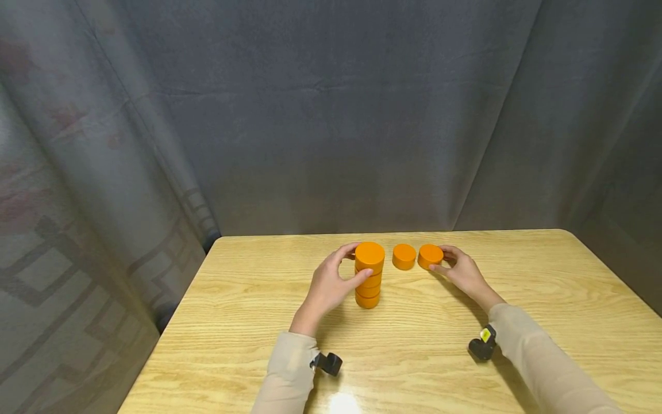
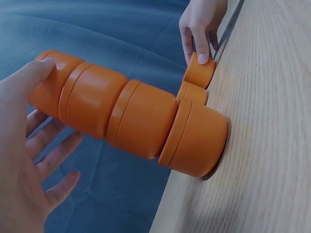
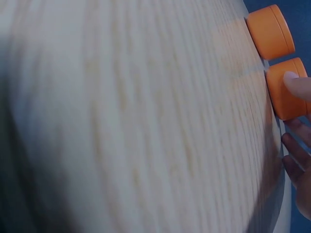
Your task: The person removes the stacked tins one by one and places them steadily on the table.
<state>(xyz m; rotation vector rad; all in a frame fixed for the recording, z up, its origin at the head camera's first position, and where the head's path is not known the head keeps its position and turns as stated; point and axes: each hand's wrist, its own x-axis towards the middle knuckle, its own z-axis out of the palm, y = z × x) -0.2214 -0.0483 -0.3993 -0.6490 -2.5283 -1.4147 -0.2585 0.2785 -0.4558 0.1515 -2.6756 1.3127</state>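
Several orange round lidded jars (image 2: 141, 119) stand in one upright stack. My left hand (image 1: 328, 284) is at its top, with thumb and fingers around the top jar (image 1: 369, 253); in the left wrist view the thumb presses that jar's side and the lower fingers are spread off the stack. To the right of the stack sits a single orange jar (image 1: 404, 257), untouched. Beside it is another orange jar (image 1: 430, 257), which my right hand (image 1: 464, 274) pinches between thumb and fingers. In the right wrist view, this held jar (image 3: 285, 92) appears to rest on the table.
The wood-grain table (image 1: 403, 356) carries the jars near its far edge. A grey curtain (image 1: 331, 126) hangs behind it, and a patterned cloth (image 1: 77, 230) hangs on the left. Each wrist wears a small black camera, such as the right one (image 1: 482, 348).
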